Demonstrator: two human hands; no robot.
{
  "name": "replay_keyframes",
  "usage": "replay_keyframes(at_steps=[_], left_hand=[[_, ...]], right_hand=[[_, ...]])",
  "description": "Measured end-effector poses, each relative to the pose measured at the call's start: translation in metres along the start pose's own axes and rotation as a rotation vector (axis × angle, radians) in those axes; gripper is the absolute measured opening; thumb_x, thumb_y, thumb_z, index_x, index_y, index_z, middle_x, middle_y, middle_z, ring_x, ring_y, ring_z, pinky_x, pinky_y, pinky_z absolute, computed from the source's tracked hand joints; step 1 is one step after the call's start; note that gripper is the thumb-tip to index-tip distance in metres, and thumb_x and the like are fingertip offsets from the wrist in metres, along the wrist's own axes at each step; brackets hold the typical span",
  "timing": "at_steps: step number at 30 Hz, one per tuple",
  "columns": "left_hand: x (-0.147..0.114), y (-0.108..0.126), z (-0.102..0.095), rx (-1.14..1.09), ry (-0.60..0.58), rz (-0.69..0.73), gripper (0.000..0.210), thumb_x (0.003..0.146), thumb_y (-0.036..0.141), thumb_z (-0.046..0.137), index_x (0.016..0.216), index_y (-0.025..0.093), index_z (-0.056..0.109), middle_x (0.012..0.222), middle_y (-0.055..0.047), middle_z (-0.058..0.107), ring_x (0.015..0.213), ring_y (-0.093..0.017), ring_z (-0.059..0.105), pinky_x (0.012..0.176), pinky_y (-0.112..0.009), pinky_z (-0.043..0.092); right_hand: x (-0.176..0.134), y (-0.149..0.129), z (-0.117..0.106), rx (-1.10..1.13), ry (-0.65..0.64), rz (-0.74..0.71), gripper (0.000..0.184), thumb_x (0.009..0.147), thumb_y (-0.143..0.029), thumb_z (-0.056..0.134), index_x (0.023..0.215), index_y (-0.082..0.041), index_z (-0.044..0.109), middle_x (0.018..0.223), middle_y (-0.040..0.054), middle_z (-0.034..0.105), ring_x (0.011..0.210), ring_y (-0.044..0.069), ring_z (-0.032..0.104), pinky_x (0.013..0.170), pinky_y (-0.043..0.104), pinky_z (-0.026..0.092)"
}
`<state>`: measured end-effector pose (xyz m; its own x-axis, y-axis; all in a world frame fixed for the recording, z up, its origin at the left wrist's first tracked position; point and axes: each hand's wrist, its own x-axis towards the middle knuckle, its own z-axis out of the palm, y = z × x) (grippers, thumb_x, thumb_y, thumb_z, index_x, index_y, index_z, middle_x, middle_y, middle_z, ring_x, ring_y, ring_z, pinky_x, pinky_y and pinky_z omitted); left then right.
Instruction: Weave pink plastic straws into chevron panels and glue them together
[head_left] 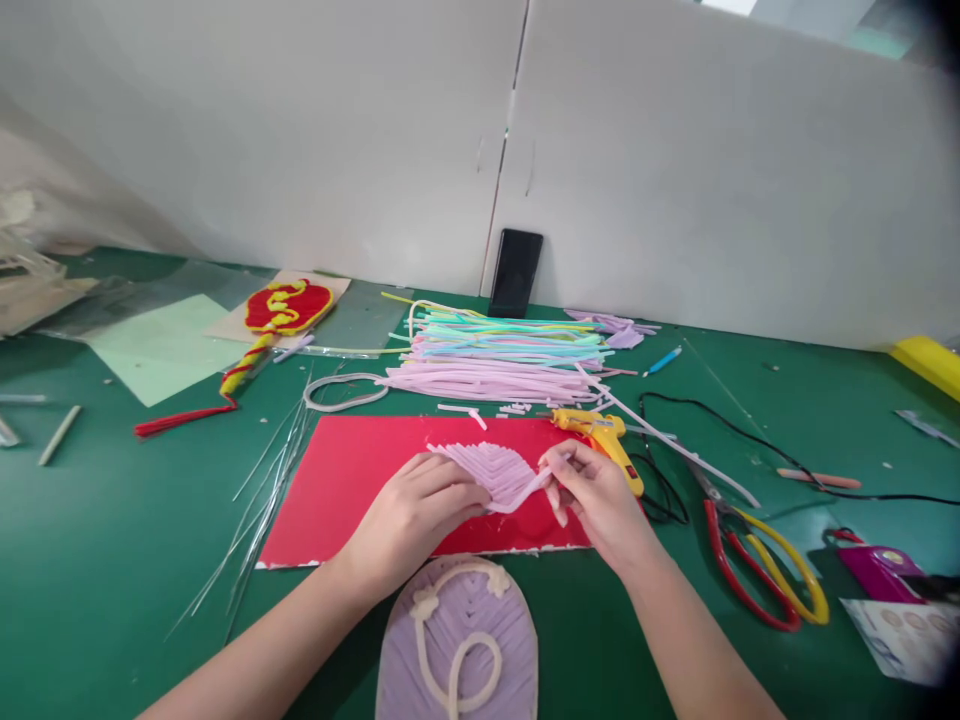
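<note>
A pale lilac piece of pipe cleaners point(499, 472), laid side by side in a leaf-like V pattern, is over a red board point(352, 470). My left hand point(424, 505) is closed on its left and lower edge, fingertips partly hidden. At its lower right, my right hand point(589, 490) pinches the free end of a lilac pipe cleaner point(541, 482) that runs along the edge. A yellow glue gun point(600, 432) lies just beyond my right hand. Nearest me is a lilac oval panel point(465, 640) with a cream looped cord on it.
Bundled pastel pipe cleaners point(495, 365) lie behind the board, before a leaning black phone point(516, 272). Red-and-yellow-handled scissors point(757, 560) and a black cord point(739, 440) are at right. Thin wires point(262, 520) and a red-yellow tasselled fan point(289, 306) lie left.
</note>
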<state>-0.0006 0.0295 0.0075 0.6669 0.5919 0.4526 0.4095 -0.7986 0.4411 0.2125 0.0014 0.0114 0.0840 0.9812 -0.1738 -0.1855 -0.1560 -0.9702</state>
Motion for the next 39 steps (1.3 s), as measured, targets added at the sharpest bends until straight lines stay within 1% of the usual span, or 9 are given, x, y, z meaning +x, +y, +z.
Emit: replay_keyframes(at_steps=[4, 10, 15, 17, 20, 22, 27, 34, 39], left_hand=[[0.001, 0.001, 0.002, -0.039, -0.002, 0.015, 0.014, 0.085, 0.022, 0.052, 0.094, 0.021, 0.062, 0.088, -0.003, 0.066, 0.083, -0.015, 0.057, 0.078, -0.029, 0.042], [0.002, 0.005, 0.005, -0.131, 0.004, 0.017, 0.010, 0.084, 0.016, 0.051, 0.085, 0.018, 0.061, 0.082, -0.003, 0.067, 0.079, -0.015, 0.057, 0.074, -0.028, 0.043], [0.003, 0.008, 0.005, -0.218, 0.109, -0.049, 0.006, 0.082, 0.017, 0.055, 0.078, 0.018, 0.060, 0.073, -0.002, 0.066, 0.071, -0.013, 0.058, 0.068, -0.026, 0.045], [0.002, 0.008, 0.006, -0.249, 0.133, -0.056, 0.005, 0.081, 0.018, 0.057, 0.077, 0.018, 0.060, 0.072, -0.002, 0.065, 0.071, -0.013, 0.058, 0.068, -0.025, 0.045], [0.001, 0.008, 0.007, -0.274, 0.146, -0.083, 0.003, 0.080, 0.018, 0.058, 0.077, 0.018, 0.060, 0.072, -0.002, 0.065, 0.071, -0.013, 0.058, 0.068, -0.024, 0.045], [0.000, 0.008, 0.007, -0.283, 0.139, -0.090, 0.003, 0.079, 0.018, 0.059, 0.077, 0.018, 0.061, 0.073, -0.001, 0.064, 0.071, -0.013, 0.058, 0.068, -0.024, 0.044], [0.000, 0.007, 0.008, -0.300, 0.111, -0.072, 0.004, 0.081, 0.019, 0.057, 0.078, 0.018, 0.060, 0.073, -0.002, 0.064, 0.071, -0.013, 0.057, 0.068, -0.024, 0.044], [-0.001, 0.009, 0.007, -0.252, 0.069, 0.006, 0.008, 0.083, 0.014, 0.053, 0.083, 0.017, 0.060, 0.077, -0.003, 0.063, 0.074, -0.013, 0.056, 0.069, -0.025, 0.044], [-0.002, 0.008, 0.004, -0.023, 0.019, 0.144, 0.012, 0.084, 0.017, 0.050, 0.087, 0.018, 0.061, 0.079, -0.004, 0.065, 0.075, -0.014, 0.057, 0.075, -0.030, 0.045]], right_hand=[[-0.001, -0.001, -0.001, -0.049, 0.006, -0.024, 0.021, 0.072, -0.036, 0.067, 0.069, -0.016, 0.059, 0.054, -0.0013, 0.061, 0.041, 0.008, 0.051, 0.038, 0.019, 0.046], [-0.004, -0.002, 0.005, -0.017, -0.129, 0.021, 0.017, 0.069, -0.031, 0.070, 0.070, -0.017, 0.060, 0.057, -0.0016, 0.062, 0.045, 0.009, 0.056, 0.044, 0.021, 0.050], [0.000, -0.002, 0.001, 0.121, 0.092, -0.117, 0.020, 0.076, -0.034, 0.063, 0.068, -0.016, 0.061, 0.059, -0.0013, 0.059, 0.041, 0.006, 0.050, 0.038, 0.018, 0.046], [-0.003, -0.003, 0.001, 0.069, 0.035, -0.122, 0.020, 0.077, -0.035, 0.062, 0.071, -0.016, 0.062, 0.061, -0.0005, 0.059, 0.042, 0.008, 0.052, 0.039, 0.021, 0.047], [-0.012, -0.005, 0.009, -0.032, -0.259, 0.025, 0.018, 0.072, -0.033, 0.066, 0.079, -0.017, 0.064, 0.067, 0.0005, 0.059, 0.051, 0.011, 0.056, 0.041, 0.023, 0.049], [-0.018, -0.006, 0.016, -0.104, -0.359, 0.099, 0.020, 0.070, -0.032, 0.067, 0.084, -0.018, 0.064, 0.072, 0.0007, 0.060, 0.056, 0.011, 0.057, 0.044, 0.021, 0.049], [-0.021, -0.003, 0.024, -0.451, -0.286, -0.023, 0.016, 0.068, -0.029, 0.070, 0.078, -0.019, 0.063, 0.066, -0.0032, 0.061, 0.046, 0.006, 0.051, 0.044, 0.017, 0.043], [-0.020, -0.001, 0.022, -0.503, -0.302, -0.017, 0.004, 0.075, -0.022, 0.061, 0.072, -0.019, 0.063, 0.057, -0.0039, 0.060, 0.046, 0.009, 0.052, 0.045, 0.018, 0.043], [-0.021, -0.003, 0.022, -0.651, -0.287, -0.086, 0.012, 0.075, -0.012, 0.055, 0.069, -0.020, 0.062, 0.057, -0.0044, 0.060, 0.050, 0.010, 0.057, 0.052, 0.019, 0.045]])
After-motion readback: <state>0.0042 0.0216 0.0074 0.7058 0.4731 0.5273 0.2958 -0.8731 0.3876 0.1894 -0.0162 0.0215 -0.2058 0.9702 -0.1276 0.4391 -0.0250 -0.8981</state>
